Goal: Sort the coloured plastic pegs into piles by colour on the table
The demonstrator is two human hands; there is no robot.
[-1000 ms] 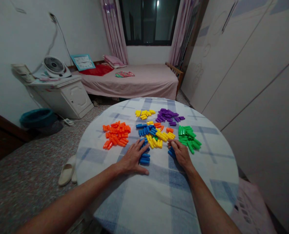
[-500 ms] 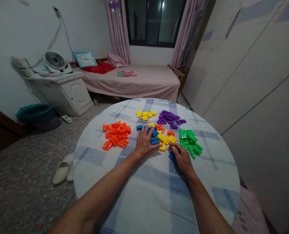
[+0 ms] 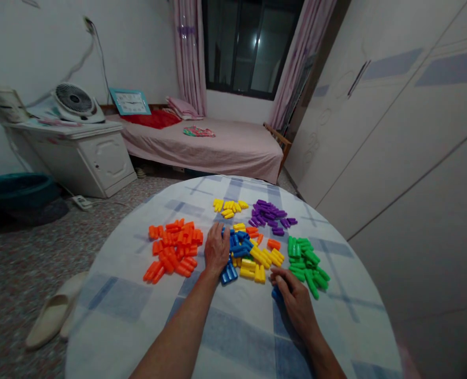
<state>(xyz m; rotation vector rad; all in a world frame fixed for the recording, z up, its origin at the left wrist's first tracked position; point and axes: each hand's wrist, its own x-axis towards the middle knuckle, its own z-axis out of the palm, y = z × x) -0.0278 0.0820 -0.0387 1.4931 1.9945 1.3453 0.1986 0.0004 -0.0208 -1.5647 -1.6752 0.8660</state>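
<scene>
Small, ribbed plastic pieces in several colours lie on a round table. My left hand rests on its edge against the left side of the blue pieces, fingers stretched out. A blue pair sits just below its palm side. Yellow pieces mix with the blue in the middle heap. To the right, my right hand is curled low over the cloth. A blue piece shows beneath its fingers, partly hidden by them.
Orange pieces form a pile at left, green pieces at right. Purple pieces and more yellow pieces lie farther back. A checked tablecloth covers the table. Beyond stands a bed; a wardrobe flanks the right.
My left hand has shifted left off the top of the middle heap, uncovering blue and yellow pieces. My right hand stays near its blue piece. The view has tilted and moved slightly.
</scene>
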